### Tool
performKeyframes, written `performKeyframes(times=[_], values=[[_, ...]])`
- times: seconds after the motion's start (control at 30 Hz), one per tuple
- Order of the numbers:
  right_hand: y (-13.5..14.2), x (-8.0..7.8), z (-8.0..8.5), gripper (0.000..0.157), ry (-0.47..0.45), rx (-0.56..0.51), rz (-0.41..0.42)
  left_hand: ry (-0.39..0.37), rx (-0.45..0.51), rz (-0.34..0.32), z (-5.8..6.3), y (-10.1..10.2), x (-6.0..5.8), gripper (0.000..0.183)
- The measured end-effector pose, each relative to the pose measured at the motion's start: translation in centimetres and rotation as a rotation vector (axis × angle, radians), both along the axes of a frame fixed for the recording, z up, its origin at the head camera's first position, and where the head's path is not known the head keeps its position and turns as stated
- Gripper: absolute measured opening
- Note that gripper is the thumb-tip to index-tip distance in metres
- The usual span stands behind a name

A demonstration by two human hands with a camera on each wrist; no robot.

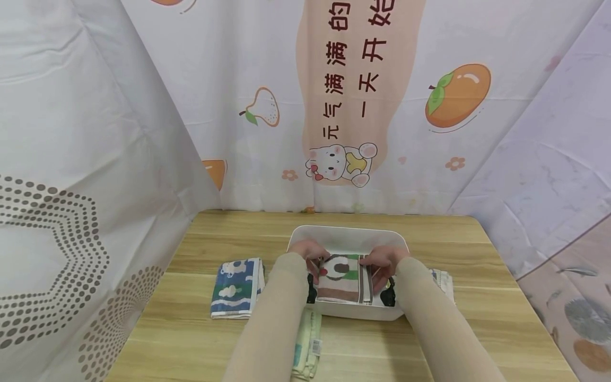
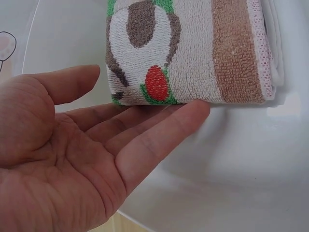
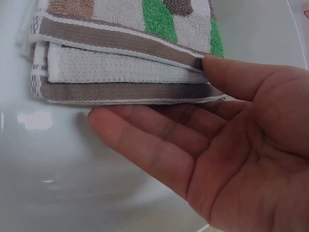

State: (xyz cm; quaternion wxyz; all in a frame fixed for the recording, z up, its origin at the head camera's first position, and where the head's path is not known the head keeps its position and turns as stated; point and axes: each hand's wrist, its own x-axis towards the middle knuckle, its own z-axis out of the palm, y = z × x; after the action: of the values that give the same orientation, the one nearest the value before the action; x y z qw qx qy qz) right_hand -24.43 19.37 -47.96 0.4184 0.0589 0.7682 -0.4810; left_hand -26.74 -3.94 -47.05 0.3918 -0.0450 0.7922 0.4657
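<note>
A folded towel (image 1: pixel 340 291) with brown stripes, green patches and a dog-like figure lies flat inside the white plastic bin (image 1: pixel 353 309). My left hand (image 1: pixel 309 249) is at the towel's left side. In the left wrist view its straight fingers (image 2: pixel 159 133) reach under the towel's edge, while the thumb stands apart from the cloth. On the opposite side, my right hand (image 1: pixel 384 257) pinches the folded edge, thumb on top and fingers (image 3: pixel 145 145) underneath. Layers of the fold, with a white underside, show there in the right wrist view.
A blue and green folded towel (image 1: pixel 234 292) lies left of the bin on the wooden table (image 1: pixel 191 339). A pale yellow-green towel (image 1: pixel 305 345) with a label lies in front, partly behind my left sleeve. Another whitish towel (image 1: pixel 445 284) shows beyond my right sleeve. Printed curtains (image 1: pixel 267 175) surround the table.
</note>
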Motion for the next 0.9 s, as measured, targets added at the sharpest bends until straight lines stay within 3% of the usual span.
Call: performKeyframes(times=[0.47, 0.9], values=[[-0.3, 0.4, 0.8, 0.043, 0.015, 0.056, 0.018, 0.031, -0.033, -0.015, 0.4, -0.2, -0.1, 0.037], [-0.3, 0.7, 1.6, 0.046, 0.011, 0.081, 0.017, 0.012, -0.022, 0.005, 1.0, -0.5, 0.1, 0.038]])
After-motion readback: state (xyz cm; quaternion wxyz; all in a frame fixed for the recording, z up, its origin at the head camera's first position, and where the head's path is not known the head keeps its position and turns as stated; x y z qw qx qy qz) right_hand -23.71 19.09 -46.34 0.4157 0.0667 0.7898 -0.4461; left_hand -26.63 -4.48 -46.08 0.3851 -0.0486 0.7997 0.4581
